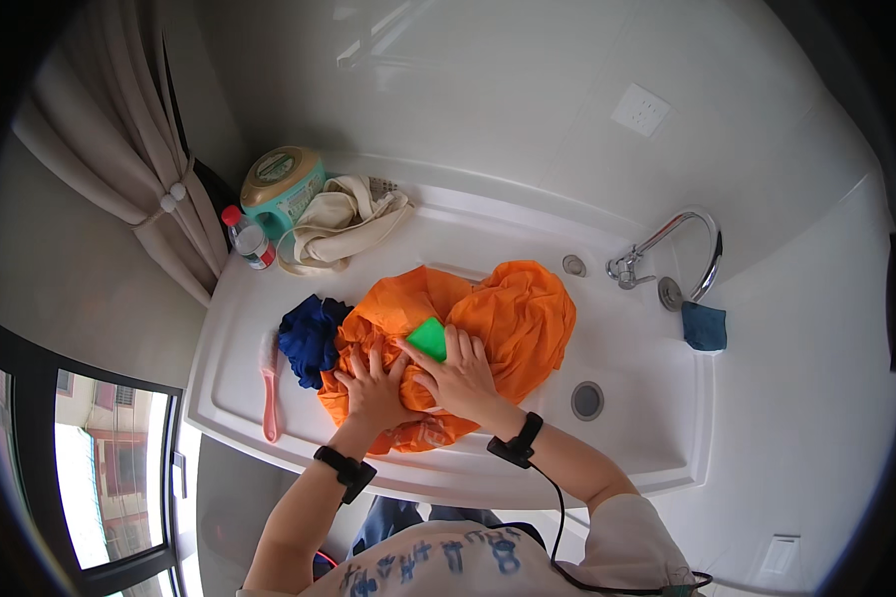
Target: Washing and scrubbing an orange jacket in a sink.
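A crumpled orange cloth (523,328), perhaps a garment, lies across the washboard part and the basin of a white laundry sink (231,388). My left hand (377,392) rests on its left part with fingers spread, holding nothing that shows. My right hand (459,373) grips a bright green block (428,339), perhaps soap, against the cloth. Just left of the orange cloth sits a bunched dark blue cloth (310,339), touching it. A pink-handled scrub brush (270,395) lies further left. Both wrists wear black bands.
A teal detergent jug (284,186), a red-capped plastic bottle (250,239) and a cream cloth (351,224) stand or lie at the back left. A chrome faucet (627,269) rises at the back right, near a blue sponge-like block (704,326). The basin has a round drain (588,401).
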`<move>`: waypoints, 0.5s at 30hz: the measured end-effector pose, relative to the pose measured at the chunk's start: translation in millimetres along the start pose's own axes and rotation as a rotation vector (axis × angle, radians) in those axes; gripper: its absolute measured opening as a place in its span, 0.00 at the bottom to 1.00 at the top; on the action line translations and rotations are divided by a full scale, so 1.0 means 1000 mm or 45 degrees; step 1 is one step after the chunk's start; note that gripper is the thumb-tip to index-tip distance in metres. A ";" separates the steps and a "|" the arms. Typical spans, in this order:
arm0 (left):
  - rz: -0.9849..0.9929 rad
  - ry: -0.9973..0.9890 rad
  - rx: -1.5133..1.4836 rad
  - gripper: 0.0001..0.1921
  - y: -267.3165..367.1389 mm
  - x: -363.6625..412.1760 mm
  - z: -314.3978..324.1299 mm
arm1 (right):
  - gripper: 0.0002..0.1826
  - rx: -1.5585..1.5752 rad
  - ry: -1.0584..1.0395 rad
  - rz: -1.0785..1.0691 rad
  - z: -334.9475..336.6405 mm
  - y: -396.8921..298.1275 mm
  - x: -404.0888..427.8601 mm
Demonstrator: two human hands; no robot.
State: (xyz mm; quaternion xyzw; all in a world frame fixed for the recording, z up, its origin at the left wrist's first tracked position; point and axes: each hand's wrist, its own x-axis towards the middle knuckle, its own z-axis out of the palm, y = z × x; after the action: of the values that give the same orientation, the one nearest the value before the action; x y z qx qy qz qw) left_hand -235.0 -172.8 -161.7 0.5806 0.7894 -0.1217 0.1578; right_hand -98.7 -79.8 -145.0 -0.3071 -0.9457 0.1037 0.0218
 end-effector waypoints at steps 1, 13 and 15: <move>-0.003 0.002 -0.008 0.60 0.001 0.001 -0.001 | 0.38 -0.040 0.152 -0.049 0.021 0.004 0.003; 0.004 0.054 -0.055 0.60 0.007 -0.002 -0.005 | 0.30 0.023 0.439 0.360 0.054 0.045 0.046; -0.001 0.050 -0.052 0.61 0.006 0.000 -0.001 | 0.30 0.000 0.473 0.267 0.052 0.044 0.042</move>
State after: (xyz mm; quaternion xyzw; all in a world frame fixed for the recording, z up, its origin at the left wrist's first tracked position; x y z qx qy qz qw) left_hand -229.7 -171.0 -161.0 0.5792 0.7949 -0.0942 0.1542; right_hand -113.2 -30.1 -205.7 -0.4178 -0.8883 0.0471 0.1848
